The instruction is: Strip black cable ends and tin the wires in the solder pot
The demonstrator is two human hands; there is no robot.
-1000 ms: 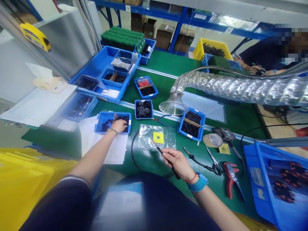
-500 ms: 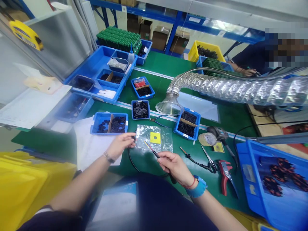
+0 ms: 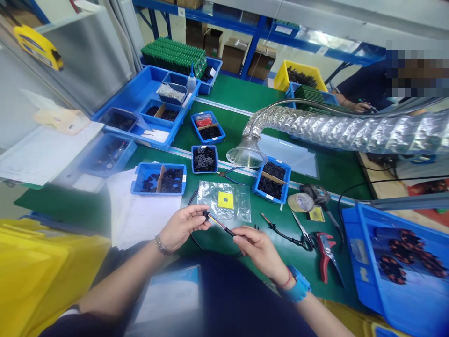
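Note:
Between the thumb and fingers of my left hand (image 3: 185, 227) is a small black plastic part (image 3: 206, 215). My right hand (image 3: 261, 250) pinches a black cable (image 3: 229, 231) near its end, where thin coloured wires (image 3: 218, 222) come out of the sheath. The wire tips reach the black part; whether they pass into it I cannot tell. Just beyond my hands lies a clear plastic bag (image 3: 242, 208) with a yellow square piece (image 3: 225, 200) that has a round hole.
Blue bins of black parts (image 3: 171, 180) stand around the bag. A silver exhaust duct (image 3: 298, 124) hangs over the bench. On the right lie scissors (image 3: 307, 238), a red-handled tool (image 3: 325, 257) and a large blue tray (image 3: 365, 276). Across the bench is a co-worker's hand (image 3: 361, 106).
My left hand has moved right and slightly down with the black part, meeting the wire ends. My right hand has shifted a little right and down, still on the cable.

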